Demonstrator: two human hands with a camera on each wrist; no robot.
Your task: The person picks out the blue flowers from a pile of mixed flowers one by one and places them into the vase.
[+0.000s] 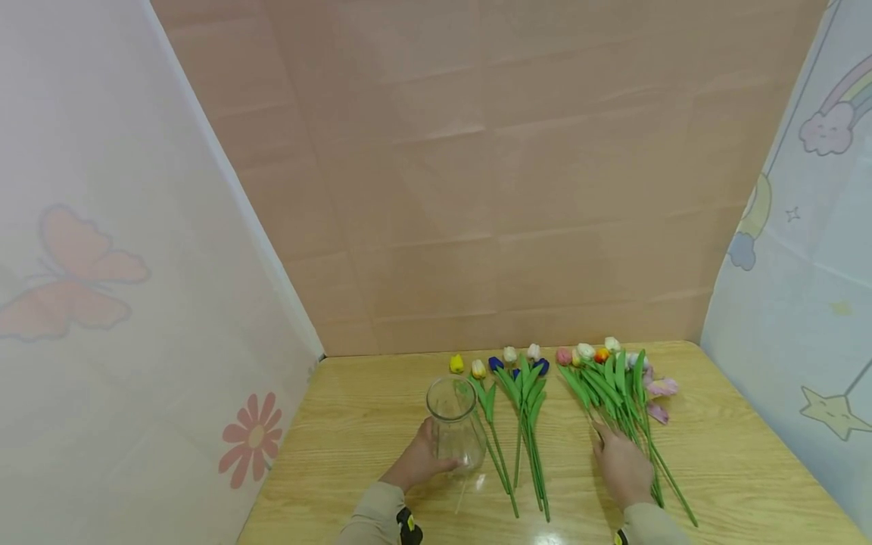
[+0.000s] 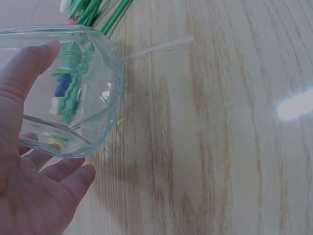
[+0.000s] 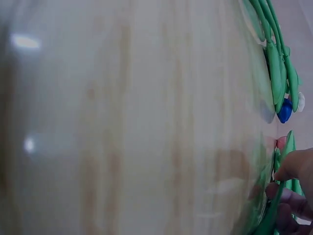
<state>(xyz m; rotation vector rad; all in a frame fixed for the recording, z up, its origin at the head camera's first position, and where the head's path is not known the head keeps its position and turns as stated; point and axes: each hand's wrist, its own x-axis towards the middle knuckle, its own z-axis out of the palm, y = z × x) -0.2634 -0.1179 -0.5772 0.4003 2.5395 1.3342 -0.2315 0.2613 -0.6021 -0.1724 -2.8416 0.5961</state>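
Observation:
My left hand (image 1: 424, 458) holds a clear glass vase (image 1: 455, 439) upright, fingers on one side and thumb on the other. In the left wrist view the thumb lies across the glass wall (image 2: 105, 93), and the fingers curve around below it. On the right, my right hand (image 1: 623, 465) is at the stems of a bunch of artificial tulips (image 1: 616, 386). The right wrist view has its thumb and fingers (image 3: 293, 166) pinching a green stem; part of that grip is cut off by the frame edge.
Beside the vase lie yellow and cream tulips (image 1: 479, 369). A middle group of blue and white tulips (image 1: 524, 386) lies between the hands. Pink-purple petals (image 1: 659, 387) edge the right bunch. A tan backdrop (image 1: 518, 227) rises behind the wooden table (image 1: 361, 393).

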